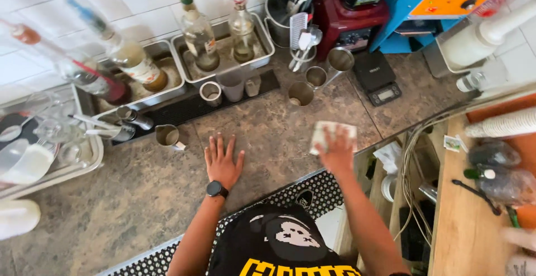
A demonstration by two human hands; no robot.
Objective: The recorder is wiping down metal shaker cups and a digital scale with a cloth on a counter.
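1. Head view: the right hand presses flat, fingers spread, on a pale folded cloth near the edge of the mottled brown stone counter.
2. The left hand lies open, palm down, on bare counter, holding nothing.
3. The small steel jugs and syrup bottles behind stand untouched; the counter near the cloth looks dry, so wiping seems well along.

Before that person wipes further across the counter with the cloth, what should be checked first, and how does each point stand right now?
1. Right hand presses flat on the pale folded cloth: ok.
2. Left hand rests flat on the brown speckled stone counter, bracing: ok.
3. Small steel cup stands apart from the cloth: ok.
4. Steel jigger stands close beyond the left hand: not ok.
5. Counter wet or dry: cannot tell.
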